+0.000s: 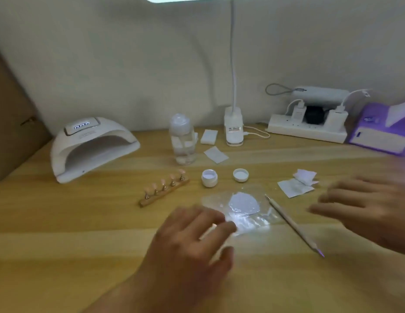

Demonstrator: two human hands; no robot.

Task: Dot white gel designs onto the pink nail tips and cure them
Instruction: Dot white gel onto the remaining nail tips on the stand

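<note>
The wooden table [61, 233] carries the curing lamp [90, 147] at left. Both hands are spread, holding nothing — left hand [188, 240] lower centre, right hand [364, 206] at right, blurred. Pink nail tips [172, 176] stand on a wooden holder [164, 193] at centre, just left of the open gel jar [209, 178].

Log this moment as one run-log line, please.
left hand open beside plastic film | right hand open, empty | dotting tool lying on table | gel jar uncapped | pink nail tips on stand, outside lamp
</note>
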